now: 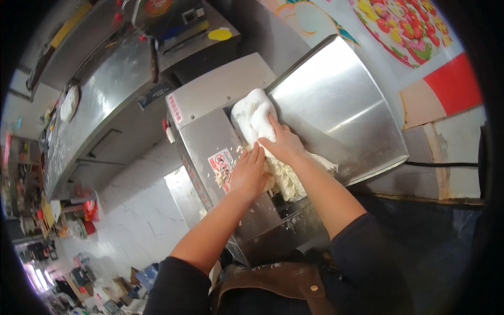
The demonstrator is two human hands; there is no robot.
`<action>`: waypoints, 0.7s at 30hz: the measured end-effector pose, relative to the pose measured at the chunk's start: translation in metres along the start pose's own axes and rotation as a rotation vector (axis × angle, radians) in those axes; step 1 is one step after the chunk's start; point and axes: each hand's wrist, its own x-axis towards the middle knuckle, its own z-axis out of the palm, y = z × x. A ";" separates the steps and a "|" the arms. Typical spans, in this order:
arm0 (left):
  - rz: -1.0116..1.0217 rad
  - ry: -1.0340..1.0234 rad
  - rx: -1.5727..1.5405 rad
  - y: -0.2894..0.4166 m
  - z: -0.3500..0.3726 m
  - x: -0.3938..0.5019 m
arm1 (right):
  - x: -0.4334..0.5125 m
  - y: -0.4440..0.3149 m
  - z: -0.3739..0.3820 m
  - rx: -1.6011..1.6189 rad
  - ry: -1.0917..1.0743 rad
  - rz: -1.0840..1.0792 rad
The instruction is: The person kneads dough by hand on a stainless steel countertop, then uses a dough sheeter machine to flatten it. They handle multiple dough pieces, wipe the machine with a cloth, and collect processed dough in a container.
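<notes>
A smooth white piece of dough [252, 114] rests over the feed opening of a stainless-steel dough sheeter [201, 134]. Rougher, crumbly dough [289, 181] lies joined or pressed against it, nearer to me. My right hand [285, 143] grasps the white dough, with its thumb and fingers spread around the near end. Beside it, my left hand [250, 169] lies with its fingers together against the dough's near left edge; its palm side is hidden. Small crumbs [222, 177] are scattered on the machine's top, partly over a warning sticker [220, 161].
A sloping steel tray [334, 102] rises on the machine's right. A red-handled lever [168, 130] sticks out on its left. Further left runs a steel counter [106, 90] bearing another dough piece [70, 103]. A black cable [441, 164] runs along the right wall.
</notes>
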 end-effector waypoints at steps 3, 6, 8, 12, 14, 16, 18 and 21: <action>-0.036 -0.046 0.202 0.012 -0.002 0.009 | -0.010 -0.019 -0.007 -0.039 0.002 0.009; 0.045 -0.186 0.162 0.010 -0.021 0.003 | -0.021 -0.033 -0.030 -0.246 -0.107 0.049; -0.001 -0.030 0.027 -0.004 -0.036 -0.019 | -0.032 -0.026 -0.049 -0.361 -0.115 0.009; -0.130 0.055 -0.054 -0.022 -0.035 -0.068 | -0.067 0.025 -0.073 -0.228 0.030 -0.167; -0.080 0.082 -0.095 -0.022 -0.021 -0.070 | -0.079 0.045 -0.047 -0.122 0.075 -0.232; 0.058 0.096 -0.173 -0.015 -0.002 -0.058 | -0.084 0.054 -0.009 -0.081 0.110 -0.252; 0.121 0.184 -0.093 -0.009 0.017 -0.031 | -0.081 0.057 0.020 -0.026 0.193 -0.262; 0.107 0.221 0.009 0.001 0.034 -0.001 | -0.079 0.047 0.053 0.020 0.292 -0.199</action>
